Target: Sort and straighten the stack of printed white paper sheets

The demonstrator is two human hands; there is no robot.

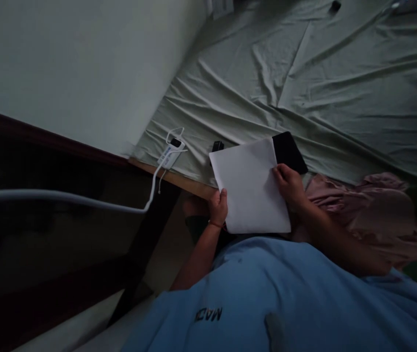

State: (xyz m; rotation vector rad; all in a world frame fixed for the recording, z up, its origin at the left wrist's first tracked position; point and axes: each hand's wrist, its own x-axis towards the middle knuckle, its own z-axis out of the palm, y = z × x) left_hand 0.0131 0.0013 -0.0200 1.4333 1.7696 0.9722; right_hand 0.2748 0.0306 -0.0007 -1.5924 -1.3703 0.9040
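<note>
I hold a white sheet of paper (250,186) in front of me, above the edge of a bed. My left hand (218,207) grips the sheet's lower left edge, fingers curled round it. My right hand (288,182) pinches its right edge, thumb on top. A flat black object (289,151), perhaps a tablet or book, lies under the sheet's far right corner on the bedsheet. My light blue shirt (267,298) fills the bottom of the view.
The bed has a wrinkled pale green sheet (322,83). A white power bank (171,154) with a white cable lies near the bed's corner, a small black item (218,145) beside it. Pink cloth (366,205) is bunched at right. A dark wooden frame (47,146) and white wall stand at left.
</note>
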